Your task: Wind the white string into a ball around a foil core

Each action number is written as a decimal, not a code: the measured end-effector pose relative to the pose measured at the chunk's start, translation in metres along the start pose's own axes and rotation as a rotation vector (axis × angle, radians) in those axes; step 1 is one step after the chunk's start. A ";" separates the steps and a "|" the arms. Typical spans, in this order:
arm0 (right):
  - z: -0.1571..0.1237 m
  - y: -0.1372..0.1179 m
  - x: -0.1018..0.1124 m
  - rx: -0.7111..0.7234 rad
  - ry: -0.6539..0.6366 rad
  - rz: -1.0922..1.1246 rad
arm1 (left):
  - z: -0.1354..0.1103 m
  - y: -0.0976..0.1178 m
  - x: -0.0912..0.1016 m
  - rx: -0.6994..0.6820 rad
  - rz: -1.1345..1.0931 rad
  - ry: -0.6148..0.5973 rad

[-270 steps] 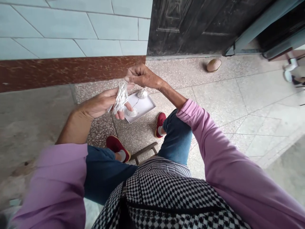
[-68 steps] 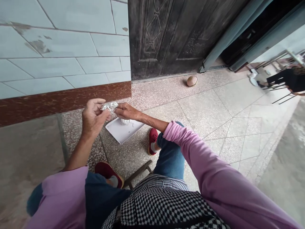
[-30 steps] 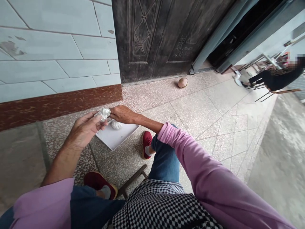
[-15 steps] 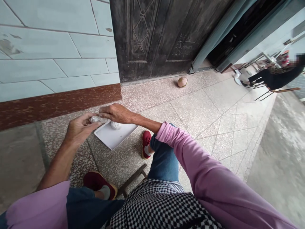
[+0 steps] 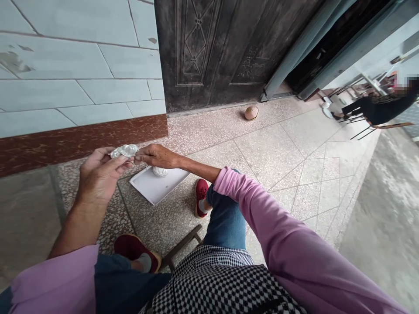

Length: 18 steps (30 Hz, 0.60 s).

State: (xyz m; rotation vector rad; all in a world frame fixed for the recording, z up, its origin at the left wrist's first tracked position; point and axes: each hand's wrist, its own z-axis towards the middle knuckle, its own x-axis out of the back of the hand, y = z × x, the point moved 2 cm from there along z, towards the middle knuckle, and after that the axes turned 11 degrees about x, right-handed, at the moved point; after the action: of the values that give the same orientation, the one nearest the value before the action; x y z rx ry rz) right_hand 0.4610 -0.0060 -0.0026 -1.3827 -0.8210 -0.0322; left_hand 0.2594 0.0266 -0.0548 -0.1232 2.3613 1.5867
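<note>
Speckled stone floor (image 5: 262,161) is spread below; it is bordered by a pale tiled wall (image 5: 49,61) with a reddish-brown skirting (image 5: 81,141), and by a dark panelled door (image 5: 216,52), on which faint pale characters (image 5: 252,63) are marked, too indistinct to be read. At the far right, a person in dark clothing (image 5: 386,109) is seated on a chair (image 5: 397,125); nearer, a checked garment (image 5: 209,279) is worn over jeans (image 5: 227,222), with red shoes (image 5: 202,194) below. A shallow white tray (image 5: 157,189) is laid on the floor just ahead of the shoes; the left hand (image 5: 100,174) is raised beside it, curled around a shiny white bundle of cord (image 5: 124,151); the right hand (image 5: 155,156) is stretched across, its bent fingers set against the bundle's right end, though whether a strand is gripped cannot be told. Near the door, a pinkish rounded object (image 5: 251,113) is placed; in the tray, a ball of white cord (image 5: 160,172) is partly hidden by the right hand.
</note>
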 end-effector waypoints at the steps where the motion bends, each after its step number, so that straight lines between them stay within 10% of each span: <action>1: -0.001 -0.004 -0.002 0.000 -0.036 -0.033 | 0.003 0.001 0.003 -0.027 0.059 0.050; 6: -0.004 -0.023 0.004 0.012 -0.055 -0.223 | 0.001 0.005 0.008 -0.057 0.348 0.006; 18: -0.004 -0.029 0.012 -0.013 0.089 -0.309 | -0.018 -0.001 -0.008 0.127 -0.018 -0.170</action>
State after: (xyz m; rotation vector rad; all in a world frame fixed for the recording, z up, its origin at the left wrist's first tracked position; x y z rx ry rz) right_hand 0.4582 -0.0106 0.0283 -1.2461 -0.9544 -0.3365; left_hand 0.2643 0.0092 -0.0469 0.0165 2.3133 1.3766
